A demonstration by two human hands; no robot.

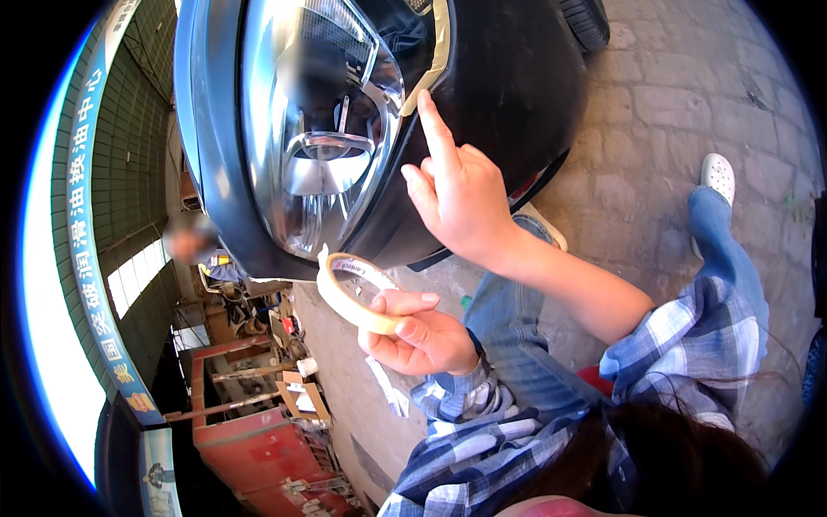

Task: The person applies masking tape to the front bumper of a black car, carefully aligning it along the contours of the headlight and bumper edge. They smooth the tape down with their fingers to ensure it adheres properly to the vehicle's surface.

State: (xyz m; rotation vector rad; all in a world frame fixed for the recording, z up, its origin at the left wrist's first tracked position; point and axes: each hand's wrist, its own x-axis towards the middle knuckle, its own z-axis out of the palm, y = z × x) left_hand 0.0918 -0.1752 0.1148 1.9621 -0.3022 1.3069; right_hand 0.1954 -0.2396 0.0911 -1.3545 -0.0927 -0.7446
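My left hand (422, 338) is closed around a roll of pale masking tape (342, 302), its thumb and fingers pinching the ring's near side. A short loose end sticks up from the roll. My right hand (469, 202) has its index finger stretched out and its thumb apart from it. That fingertip touches the lower end of a masking tape strip (442, 52) stuck along the edge between the car headlight (332, 185) and the matte black body panel (508, 86). The headlight has a clear, shiny lens. The right hand's other fingers are curled and partly hidden.
A tyre (587, 21) shows at the top beside the stone-paved ground (668, 112). Beyond the car, a person (207, 250) is at the left. A red metal cabinet (258, 457) and an open cardboard box (303, 398) stand at the lower left, among clutter.
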